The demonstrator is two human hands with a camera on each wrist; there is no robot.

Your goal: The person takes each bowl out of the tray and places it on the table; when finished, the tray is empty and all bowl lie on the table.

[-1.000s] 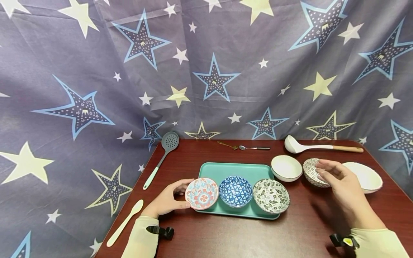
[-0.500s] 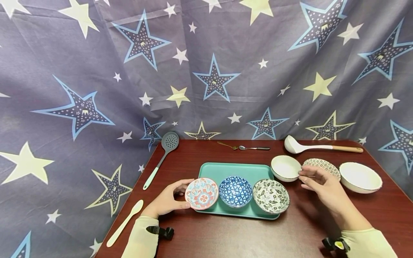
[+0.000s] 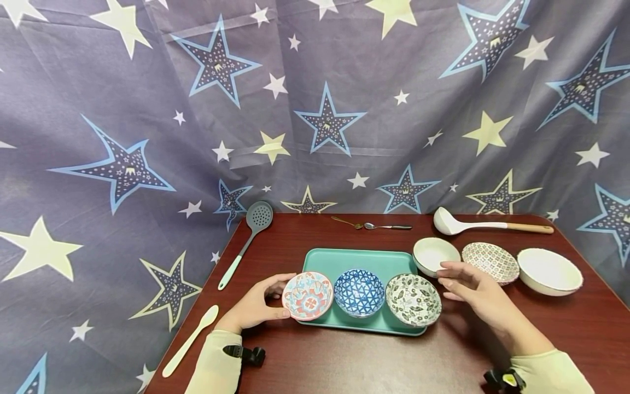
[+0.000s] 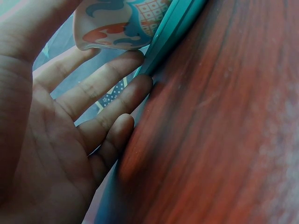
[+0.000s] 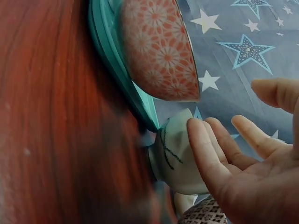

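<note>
My left hand (image 3: 258,306) holds the left side of a red-and-blue flower-patterned bowl (image 3: 308,295), thumb at its near rim and fingers behind. In the left wrist view fingertips touch that bowl (image 4: 122,25). Beside it on a teal tray (image 3: 344,256) stand a blue triangle-patterned bowl (image 3: 359,294) and a leaf-patterned bowl (image 3: 413,300), which overhangs the tray's right end. My right hand (image 3: 474,290) is between the leaf-patterned bowl and a white bowl (image 3: 433,253), fingers loosely spread. The right wrist view shows the leaf-patterned bowl's red flowered outside (image 5: 159,49) apart from the fingers.
Right of the white bowl stand a lattice-patterned bowl (image 3: 490,261) and a larger white bowl (image 3: 549,272). A white ladle (image 3: 449,223), a small spoon (image 3: 389,226) and a small fork (image 3: 346,221) lie behind. At left lie a grey skimmer (image 3: 259,216) and a cream spoon (image 3: 191,340).
My right hand has moved left from over the lattice-patterned bowl, past the white bowl, toward the leaf-patterned bowl. My left hand and the bowls have stayed put.
</note>
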